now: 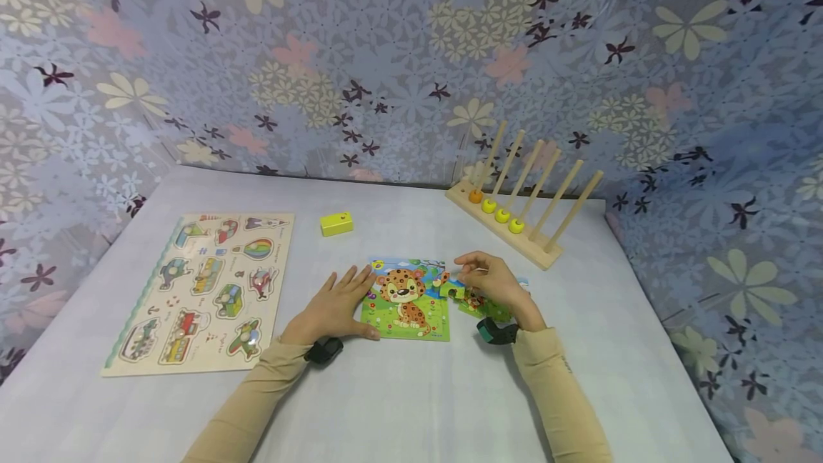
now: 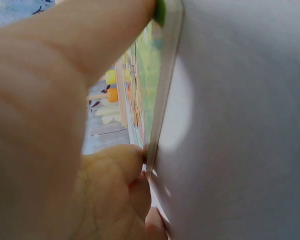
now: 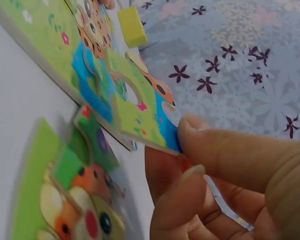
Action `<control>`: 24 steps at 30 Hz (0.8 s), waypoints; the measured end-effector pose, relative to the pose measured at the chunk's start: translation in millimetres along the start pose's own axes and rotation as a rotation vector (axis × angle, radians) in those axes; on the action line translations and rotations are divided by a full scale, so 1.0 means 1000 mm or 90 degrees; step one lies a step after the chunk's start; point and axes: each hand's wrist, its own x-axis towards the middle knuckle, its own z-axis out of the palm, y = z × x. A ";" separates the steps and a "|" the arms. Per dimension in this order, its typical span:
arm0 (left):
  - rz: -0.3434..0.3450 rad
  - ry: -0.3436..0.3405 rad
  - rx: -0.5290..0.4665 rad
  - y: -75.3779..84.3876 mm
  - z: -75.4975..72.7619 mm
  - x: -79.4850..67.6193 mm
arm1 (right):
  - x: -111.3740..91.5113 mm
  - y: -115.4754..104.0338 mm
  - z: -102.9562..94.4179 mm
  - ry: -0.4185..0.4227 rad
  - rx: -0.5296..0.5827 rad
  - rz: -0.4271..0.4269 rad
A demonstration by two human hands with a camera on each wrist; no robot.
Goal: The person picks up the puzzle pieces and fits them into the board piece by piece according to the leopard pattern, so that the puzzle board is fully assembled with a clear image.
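The picture board [image 1: 215, 359] bears captions too small to read surely. On the table [image 1: 398, 406], the left hand [image 1: 336, 308] spreads its fingers against the leopard puzzle's [image 1: 401, 306] left edge; the right hand [image 1: 495, 281] pinches a puzzle piece [image 3: 152, 120] near its right edge.

A pale table [image 1: 398, 399] carries a picture board [image 1: 193, 301], yellow block [image 1: 337, 224], leopard puzzle [image 1: 405, 299], loose puzzle pieces [image 1: 485, 311] and peg rack [image 1: 527, 245].

Seemingly a home play spot, flowered backdrop [image 1: 386, 127] across the top, pale worktop [image 1: 398, 406] below, leopard puzzle [image 1: 405, 299] at centre, bead rack [image 1: 524, 245] centre right
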 end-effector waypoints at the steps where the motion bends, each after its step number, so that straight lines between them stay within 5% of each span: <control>1: 0.000 0.001 0.002 0.000 0.000 0.000 | 0.000 0.000 0.001 -0.003 0.000 0.000; 12: -0.002 0.000 -0.001 0.001 -0.001 -0.001 | 0.003 -0.005 0.028 -0.024 0.005 -0.016; 24: -0.006 -0.002 -0.002 0.000 0.000 0.001 | 0.003 -0.011 0.044 0.024 -0.055 -0.028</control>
